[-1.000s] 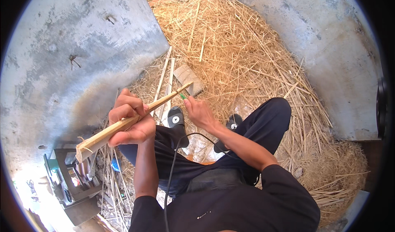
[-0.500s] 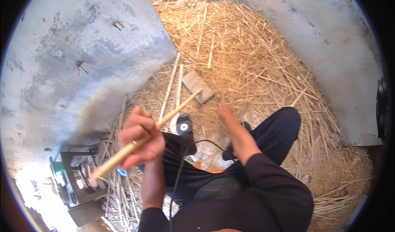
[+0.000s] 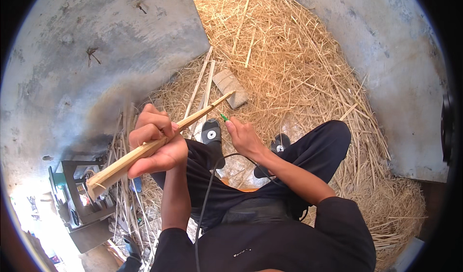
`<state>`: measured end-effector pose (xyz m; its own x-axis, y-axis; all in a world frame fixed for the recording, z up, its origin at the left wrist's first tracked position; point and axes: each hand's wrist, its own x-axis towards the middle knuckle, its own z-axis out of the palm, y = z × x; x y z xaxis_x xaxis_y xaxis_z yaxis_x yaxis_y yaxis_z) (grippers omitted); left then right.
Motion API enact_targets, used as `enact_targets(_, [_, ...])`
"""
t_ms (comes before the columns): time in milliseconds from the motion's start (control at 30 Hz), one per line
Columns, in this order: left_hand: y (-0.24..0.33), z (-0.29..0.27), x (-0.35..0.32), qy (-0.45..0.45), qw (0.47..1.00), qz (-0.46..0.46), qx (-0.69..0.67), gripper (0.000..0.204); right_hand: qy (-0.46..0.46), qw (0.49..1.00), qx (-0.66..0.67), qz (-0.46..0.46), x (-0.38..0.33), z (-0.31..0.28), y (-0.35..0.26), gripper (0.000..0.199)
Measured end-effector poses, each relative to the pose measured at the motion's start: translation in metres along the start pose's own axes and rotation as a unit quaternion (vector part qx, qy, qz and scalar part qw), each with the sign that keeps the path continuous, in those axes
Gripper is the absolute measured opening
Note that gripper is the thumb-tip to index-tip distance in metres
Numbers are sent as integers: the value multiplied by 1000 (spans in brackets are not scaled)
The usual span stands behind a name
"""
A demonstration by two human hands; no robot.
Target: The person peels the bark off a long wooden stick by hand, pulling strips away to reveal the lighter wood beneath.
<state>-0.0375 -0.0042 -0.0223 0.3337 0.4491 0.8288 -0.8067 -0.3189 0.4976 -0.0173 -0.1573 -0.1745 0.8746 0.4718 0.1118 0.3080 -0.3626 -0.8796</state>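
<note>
A long, pale split stick point(image 3: 118, 170), probably bamboo, runs slantwise through my left hand point(image 3: 156, 144), whose fingers are wrapped round it. Its thick end points to the lower left, and its thinner end reaches up to the right. Just below that thinner end is my right hand point(image 3: 245, 138), closed on a small green tool point(image 3: 224, 117). Only the tool's green tip shows past the thumb, so its kind is hidden. A small gap separates the tool from the stick.
Straw-like shavings point(image 3: 284, 60) cover the floor. A rectangular block point(image 3: 230, 88) lies beyond my feet, beside thin strips point(image 3: 209, 84). Walls point(image 3: 111, 36) stand on both sides. At lower left is a dark box-like frame point(image 3: 72, 190). A black cable point(image 3: 207, 199) crosses my lap.
My right hand has turned and come round toward the stick, and the green tool now shows in it. The stick has rolled, its flat split face showing; my left hand is slightly further left.
</note>
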Motion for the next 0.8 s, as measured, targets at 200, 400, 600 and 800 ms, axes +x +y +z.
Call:
enact_targets(200, [0, 3, 3, 25, 1000, -3, 10, 75, 18, 996, -78, 39, 20, 24, 31, 38])
enact_targets(400, [3, 38, -8, -78, 991, 92, -52, 66, 47, 987, -116, 98, 29, 20, 92, 41])
enact_targets(600, [-5, 28, 4, -58, 995, 64, -49, 65, 18, 997, -23, 70, 16, 9, 22, 41])
enact_targets(800, [-9, 29, 9, -25, 998, 27, -41, 69, 1, 983, -128, 130, 25, 12, 105, 43])
